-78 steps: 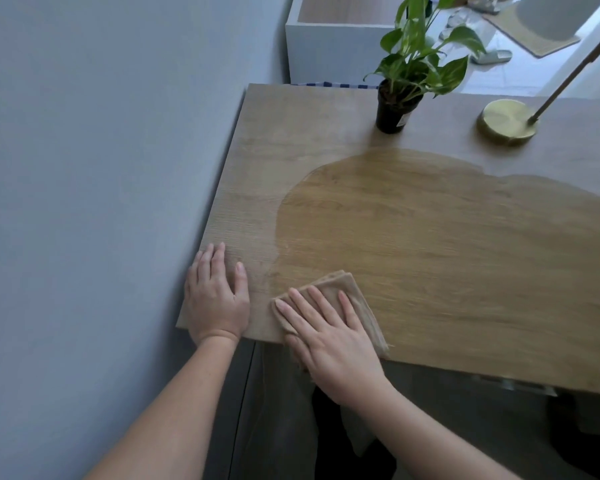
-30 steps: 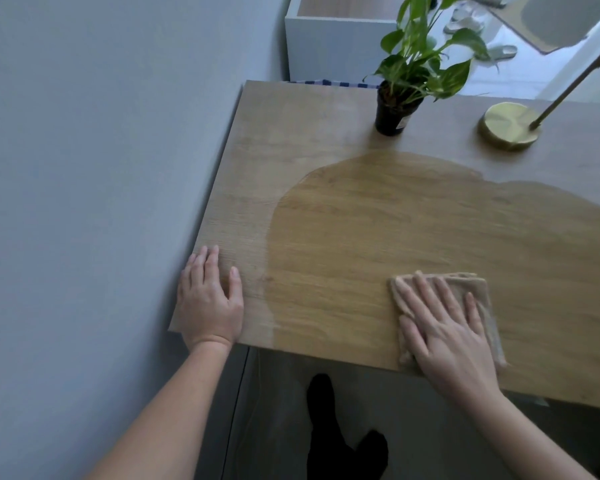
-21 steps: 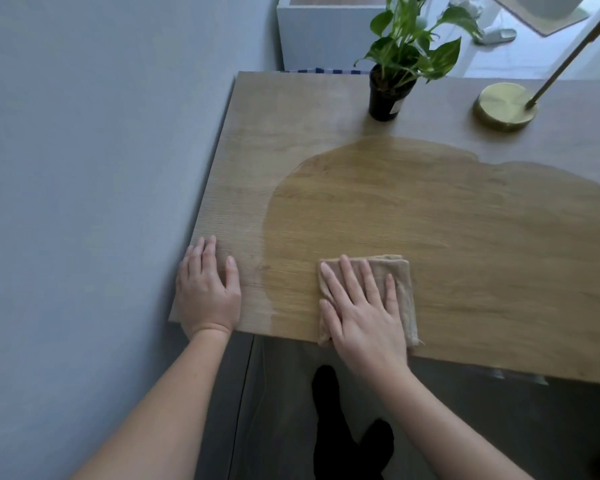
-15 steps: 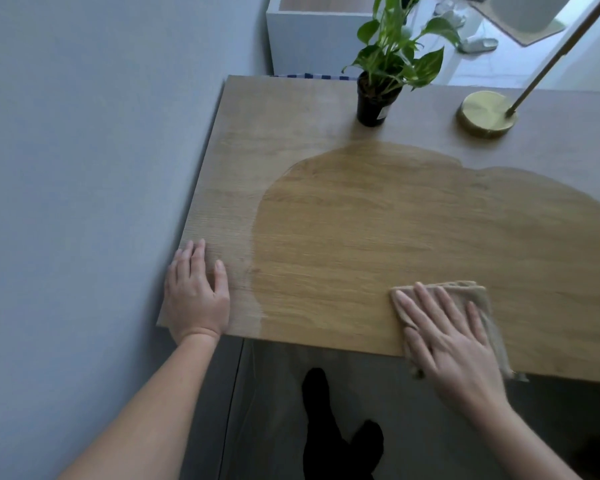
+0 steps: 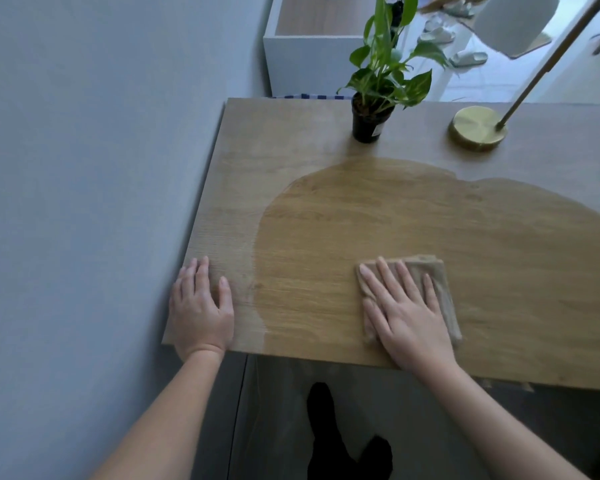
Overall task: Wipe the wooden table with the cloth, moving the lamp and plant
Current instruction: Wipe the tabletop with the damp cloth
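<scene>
1. Right hand [image 5: 409, 313] lies flat, fingers straight, pressing the folded cloth [image 5: 437, 275] onto the table [image 5: 291, 140], well nearer the person than the plant [image 5: 368, 123]. Left hand [image 5: 200, 306] rests open, holding nothing.
2. Probably best: even pressure, overlapping strokes out toward the paler strip around the plant.

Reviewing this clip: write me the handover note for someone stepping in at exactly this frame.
Left hand: flat on the near left corner of the light wooden table, holding nothing.
Right hand: fingers straight, pressing the folded beige cloth onto the table by its near edge, right of centre.
Green plant in a black pot and lamp with a round brass base stand apart on the far strip.
Done: a wide darker, damp-looking patch covers the middle and near side.
Left: the pale left and far strips; shift plant and lamp to wipe beneath them.
</scene>
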Tool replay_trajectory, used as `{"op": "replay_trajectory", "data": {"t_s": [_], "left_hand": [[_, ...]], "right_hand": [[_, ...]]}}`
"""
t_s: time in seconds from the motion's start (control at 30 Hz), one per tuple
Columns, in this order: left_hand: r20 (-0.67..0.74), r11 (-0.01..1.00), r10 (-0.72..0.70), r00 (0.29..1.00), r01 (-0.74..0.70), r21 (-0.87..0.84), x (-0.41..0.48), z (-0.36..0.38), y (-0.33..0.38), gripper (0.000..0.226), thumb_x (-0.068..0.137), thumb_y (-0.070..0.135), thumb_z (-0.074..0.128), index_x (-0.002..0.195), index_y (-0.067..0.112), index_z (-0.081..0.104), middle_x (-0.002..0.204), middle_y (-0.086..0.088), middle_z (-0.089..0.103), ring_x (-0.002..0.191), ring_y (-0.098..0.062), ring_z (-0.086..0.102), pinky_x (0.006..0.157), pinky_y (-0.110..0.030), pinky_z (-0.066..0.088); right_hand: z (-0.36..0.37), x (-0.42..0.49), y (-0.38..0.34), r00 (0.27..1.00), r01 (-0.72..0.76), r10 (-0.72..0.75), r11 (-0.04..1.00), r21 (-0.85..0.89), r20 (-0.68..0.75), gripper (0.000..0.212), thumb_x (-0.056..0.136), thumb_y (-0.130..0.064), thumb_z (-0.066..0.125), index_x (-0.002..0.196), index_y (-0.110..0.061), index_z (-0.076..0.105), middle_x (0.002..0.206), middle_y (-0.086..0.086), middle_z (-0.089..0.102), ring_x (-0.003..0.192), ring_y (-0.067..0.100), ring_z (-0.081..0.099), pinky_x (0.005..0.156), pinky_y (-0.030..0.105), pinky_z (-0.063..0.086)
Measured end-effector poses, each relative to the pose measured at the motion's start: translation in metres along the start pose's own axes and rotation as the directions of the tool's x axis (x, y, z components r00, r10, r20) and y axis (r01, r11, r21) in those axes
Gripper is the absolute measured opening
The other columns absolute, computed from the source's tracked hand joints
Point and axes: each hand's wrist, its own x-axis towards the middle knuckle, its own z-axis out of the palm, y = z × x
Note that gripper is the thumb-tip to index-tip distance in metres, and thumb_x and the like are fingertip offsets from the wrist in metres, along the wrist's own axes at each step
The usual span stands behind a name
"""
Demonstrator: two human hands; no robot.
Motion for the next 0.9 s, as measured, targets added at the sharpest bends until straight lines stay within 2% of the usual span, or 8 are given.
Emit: {"op": "replay_trajectory", "data": {"t_s": [0.07,0.13,0.27,0.4,0.53,0.67,0.77,0.9], "left_hand": [[-0.003,1.0,-0.001,1.0,0.001,-0.005,0.001,0.0,0.001,0.065,0.106,0.051,0.033,0.16,0.017,0.046,0.166,-0.008,0.044,0.155,-0.03,0.036,0.129,-0.047,0.026],[-0.005,1.0,-0.005,1.0,0.005,-0.01,0.001,0.0,0.002,0.065,0.106,0.052,0.033,0.159,0.016,0.046,0.166,-0.008,0.044,0.154,-0.03,0.036,0.129,-0.047,0.027],[-0.014,1.0,0.002,1.0,-0.002,-0.01,0.001,0.001,0.003,0.064,0.106,0.05,0.035,0.158,0.016,0.048,0.164,-0.009,0.047,0.153,-0.03,0.039,0.129,-0.048,0.028],[-0.021,1.0,0.0,1.0,0.0,-0.01,0.003,0.002,0.001,0.062,0.107,0.048,0.037,0.158,0.016,0.049,0.164,-0.008,0.048,0.152,-0.029,0.04,0.129,-0.046,0.028],[-0.025,1.0,-0.008,1.0,0.008,-0.009,0.002,0.002,-0.001,0.061,0.106,0.047,0.039,0.157,0.016,0.05,0.163,-0.008,0.049,0.152,-0.03,0.041,0.128,-0.047,0.029],[-0.002,1.0,-0.009,1.0,0.009,-0.024,0.002,-0.002,0.002,0.062,0.106,0.049,0.038,0.158,0.017,0.048,0.164,-0.008,0.047,0.153,-0.029,0.039,0.128,-0.048,0.029],[0.027,1.0,-0.014,1.0,0.015,-0.026,0.002,-0.002,0.001,0.065,0.106,0.051,0.034,0.16,0.017,0.045,0.166,-0.008,0.045,0.154,-0.029,0.037,0.129,-0.048,0.026],[0.067,0.999,-0.009,0.998,0.012,-0.037,-0.001,-0.003,0.002,0.07,0.106,0.053,0.029,0.163,0.015,0.038,0.168,-0.01,0.041,0.156,-0.03,0.034,0.131,-0.05,0.021]], "right_hand": [[-0.005,-0.027,0.031,0.999,0.046,-0.045,0.999,-0.015,0.018,0.057,0.108,-0.064,0.014,0.162,-0.06,-0.004,0.173,-0.026,-0.007,0.161,0.003,-0.015,0.133,0.049,-0.003],[-0.017,-0.032,0.067,1.0,0.01,-0.01,1.0,-0.006,0.012,0.057,0.106,-0.065,0.014,0.161,-0.062,-0.001,0.174,-0.026,-0.003,0.161,0.001,-0.013,0.133,0.048,-0.001],[-0.039,0.022,0.1,0.965,-0.253,0.256,0.966,0.057,-0.062,0.06,0.102,-0.067,0.011,0.161,-0.063,0.002,0.175,-0.022,0.0,0.162,0.006,-0.005,0.132,0.048,-0.002],[-0.044,0.113,0.062,0.873,-0.467,0.48,0.874,0.133,-0.089,0.063,0.105,-0.063,0.013,0.167,-0.049,0.006,0.177,-0.014,-0.004,0.164,0.018,-0.006,0.13,0.057,-0.006],[-0.03,0.145,-0.015,0.936,-0.335,0.343,0.937,0.097,-0.075,0.062,0.107,-0.061,0.013,0.167,-0.048,0.002,0.177,-0.013,-0.007,0.164,0.021,-0.008,0.129,0.057,-0.01],[-0.007,0.104,-0.073,0.993,-0.099,0.104,0.991,0.09,-0.057,0.062,0.108,-0.062,0.011,0.166,-0.049,-0.005,0.176,-0.013,-0.011,0.163,0.021,-0.015,0.129,0.054,-0.014],[0.008,0.056,-0.09,1.0,0.025,-0.024,0.995,0.1,-0.012,0.061,0.109,-0.063,0.009,0.166,-0.048,-0.008,0.175,-0.014,-0.015,0.161,0.017,-0.023,0.13,0.053,-0.014],[0.019,0.002,-0.094,0.994,0.076,-0.088,0.982,0.172,0.068,0.06,0.108,-0.066,0.005,0.164,-0.05,-0.011,0.171,-0.02,-0.025,0.155,0.008,-0.034,0.127,0.048,-0.022]]}}
